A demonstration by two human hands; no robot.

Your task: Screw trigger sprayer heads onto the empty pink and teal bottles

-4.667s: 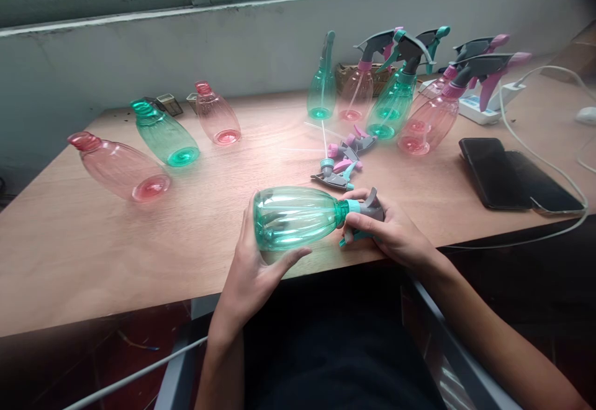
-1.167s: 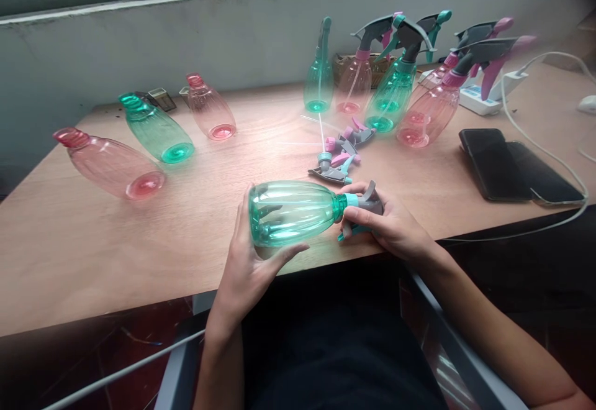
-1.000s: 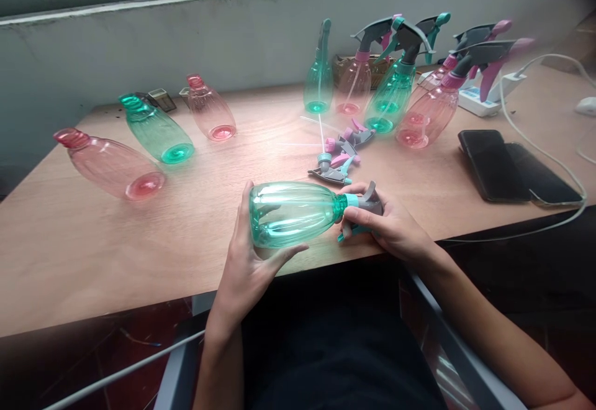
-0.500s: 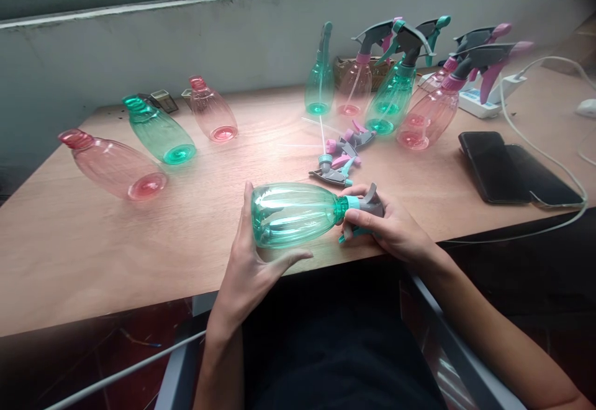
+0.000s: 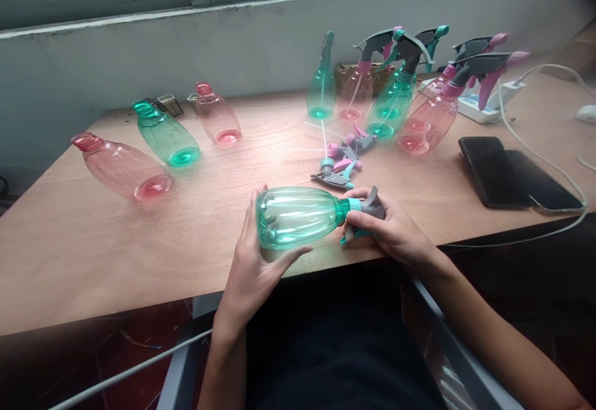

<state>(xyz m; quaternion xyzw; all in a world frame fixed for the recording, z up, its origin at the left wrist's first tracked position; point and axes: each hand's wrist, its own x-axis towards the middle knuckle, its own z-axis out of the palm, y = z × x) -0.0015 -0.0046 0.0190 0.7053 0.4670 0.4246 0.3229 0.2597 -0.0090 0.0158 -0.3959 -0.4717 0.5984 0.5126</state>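
Holding green btl point(image 5: 298, 217) on its side, above near edge of table point(image 5: 186, 261), base to left, neck to right; can't tell re: contact w/ tabletop. At neck, aqua collar point(image 5: 354, 205) of spray head point(image 5: 372, 209), in line w/ btl.

With R hand point(image 5: 393, 230), closed round spray head, thumb on front by collar, fingers curled behind. With L hand point(image 5: 254, 273), cupped wide open at base, fingers behind, thumb spread off below; more support than firm grip.

Step in hand, prob.: fitting collar onto neck. Collar approx. flush w/ neck; can't tell re: thread fully tight. For any further turn, would need firmer L-hand hold vs. spin, plus straight, even twist at collar, w/o cross-threading.

Just beyond btl, on table: loose aqua-and-grey head point(image 5: 331, 179), tube pointing far; next to it, loose pink-and-grey heads point(image 5: 363, 143), overlapping, exact no. unclear.

Far left, w/o heads: pink btl point(image 5: 123, 168), second green btl point(image 5: 167, 133), smaller-looking pink btl point(image 5: 218, 112), all upright, well apart from hands. Far right: cluster of headed btls point(image 5: 431, 118), pink + green, close together. Right of these, power strip point(image 5: 479, 109); nearer, two phones point(image 5: 484, 171), overlapping, w/ white cable point(image 5: 552, 155) alongside.
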